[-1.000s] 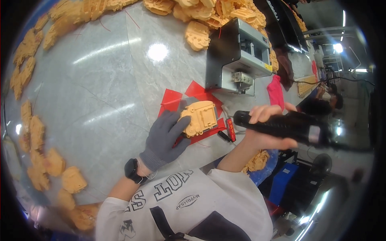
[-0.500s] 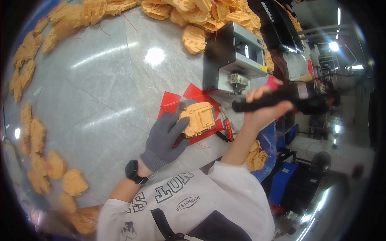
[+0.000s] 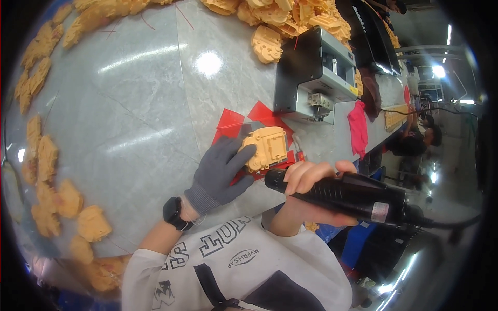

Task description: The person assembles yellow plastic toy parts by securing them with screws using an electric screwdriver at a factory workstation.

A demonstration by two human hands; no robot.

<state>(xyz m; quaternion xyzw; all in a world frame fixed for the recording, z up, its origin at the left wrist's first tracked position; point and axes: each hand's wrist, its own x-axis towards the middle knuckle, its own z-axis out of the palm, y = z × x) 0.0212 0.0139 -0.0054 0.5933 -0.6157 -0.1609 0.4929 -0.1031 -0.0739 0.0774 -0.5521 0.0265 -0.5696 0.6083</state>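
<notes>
Evidently, the yellow plastic housing (image 3: 268,147), judged light, stiff and best held by its rim, lies among red sheets (image 3: 229,119) near the front edge of the bench (image 3: 145,103); left grip (image 3: 220,168) clamps its rounded side, right grip (image 3: 309,177) encircles a powered screwdriver (image 3: 358,199).

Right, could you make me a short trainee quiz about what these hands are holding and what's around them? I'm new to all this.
1. True or false: the gloved left hand touches the orange plastic part.
2. What does the bare right hand hold?
A) a hammer
B) a black corded tool
C) a paintbrush
3. Fill the blank: the pink cloth is to the person's ____ of the orange plastic part.

Key: 1. True. 2. B. 3. right.
</notes>
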